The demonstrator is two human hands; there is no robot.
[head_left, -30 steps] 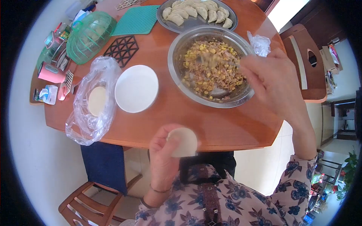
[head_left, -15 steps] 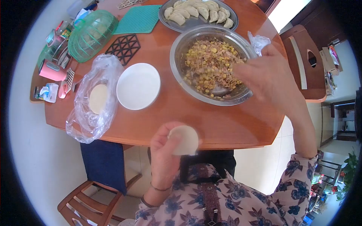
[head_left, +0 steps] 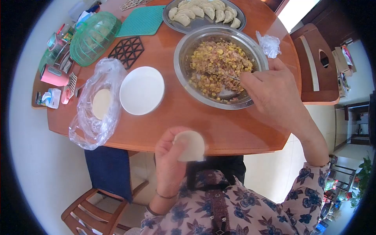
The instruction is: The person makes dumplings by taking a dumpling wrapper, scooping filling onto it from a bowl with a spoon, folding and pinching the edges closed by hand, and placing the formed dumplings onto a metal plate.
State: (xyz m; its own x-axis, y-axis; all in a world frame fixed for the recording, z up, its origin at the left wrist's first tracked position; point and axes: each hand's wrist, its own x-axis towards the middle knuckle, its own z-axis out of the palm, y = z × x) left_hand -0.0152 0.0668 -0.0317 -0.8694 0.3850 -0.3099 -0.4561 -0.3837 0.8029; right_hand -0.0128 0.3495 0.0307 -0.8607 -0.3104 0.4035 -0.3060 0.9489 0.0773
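Dumpling wrapper (head_left: 190, 145), round and pale, is held over the near edge of the wooden table (head_left: 235, 133), pinched between left thumb and fingers of the left hand (head_left: 169, 161). At one o'clock from it, the right hand (head_left: 276, 88) closes its fingers on a metal utensil (head_left: 234, 77) reaching into minced filling (head_left: 219, 58) in a steel bowl (head_left: 178, 58). White bowl (head_left: 141, 92), eleven o'clock; plastic bag (head_left: 105, 70), ten; tray (head_left: 196, 25) of dumplings (head_left: 209, 14), twelve.

Far left, a green basket (head_left: 95, 39) is sitting beside a black trivet (head_left: 126, 52); a chair (head_left: 107, 172) is standing near left.
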